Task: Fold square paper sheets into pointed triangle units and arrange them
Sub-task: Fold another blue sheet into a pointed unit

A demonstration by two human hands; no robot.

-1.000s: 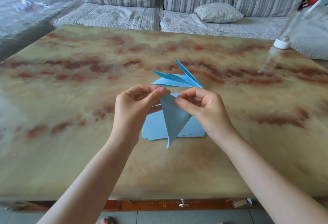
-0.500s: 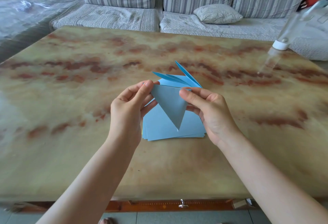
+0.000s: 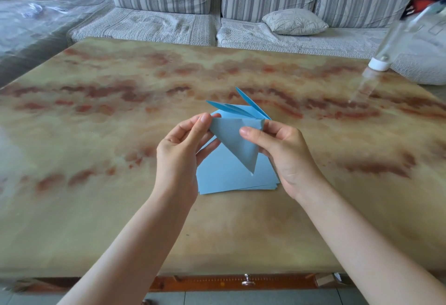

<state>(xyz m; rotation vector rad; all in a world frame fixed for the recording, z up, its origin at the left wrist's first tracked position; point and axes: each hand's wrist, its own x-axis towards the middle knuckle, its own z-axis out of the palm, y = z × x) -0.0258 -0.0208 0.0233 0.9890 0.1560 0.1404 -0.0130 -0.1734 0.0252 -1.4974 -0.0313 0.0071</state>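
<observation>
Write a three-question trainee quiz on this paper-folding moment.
1. True or false: the folded blue triangle points its tip away from the person.
2. What lies on the table beneath the held triangle? A) scissors B) stack of blue sheets C) a book
3. Fill in: the left hand pinches one top corner, and the ____ hand pinches the other.
Key: 1 false, the tip points down toward the person; 2 B; 3 right, the right hand.
</observation>
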